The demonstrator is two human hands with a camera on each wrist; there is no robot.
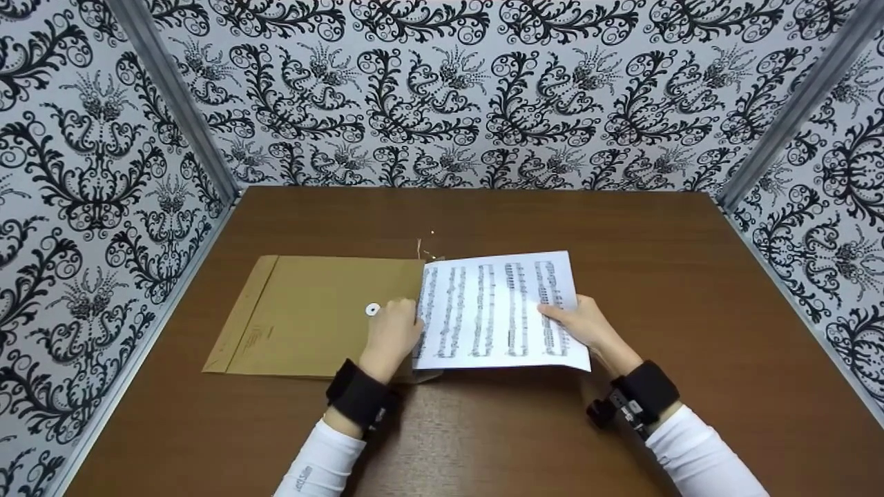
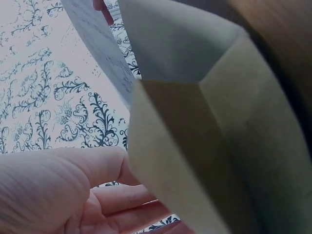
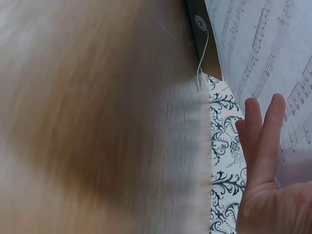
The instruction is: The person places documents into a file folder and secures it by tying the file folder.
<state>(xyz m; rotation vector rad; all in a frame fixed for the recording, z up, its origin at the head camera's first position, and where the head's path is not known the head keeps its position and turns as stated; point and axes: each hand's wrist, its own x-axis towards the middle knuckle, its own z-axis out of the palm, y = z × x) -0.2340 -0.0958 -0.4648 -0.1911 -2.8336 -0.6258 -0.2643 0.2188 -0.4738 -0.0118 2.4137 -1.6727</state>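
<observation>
A brown kraft envelope (image 1: 311,314) lies flat on the wooden table (image 1: 621,228), its mouth facing right. My left hand (image 1: 392,330) grips the envelope's open edge beside a white closure disc (image 1: 372,309). In the left wrist view the envelope (image 2: 219,146) gapes open above my left hand (image 2: 73,190), with the sheet (image 2: 105,44) at its mouth. My right hand (image 1: 587,324) pinches a white sheet of printed music (image 1: 494,310), thumb on top, fingers beneath. The sheet's left edge meets the envelope's mouth. The right wrist view shows the fingers (image 3: 263,146) against the sheet (image 3: 273,53).
Patterned black-and-white walls (image 1: 442,90) enclose the table at the back and on both sides. A thin closure string (image 1: 423,248) trails from the envelope's flap, also seen with its disc (image 3: 200,22) in the right wrist view. Bare wood surrounds the envelope.
</observation>
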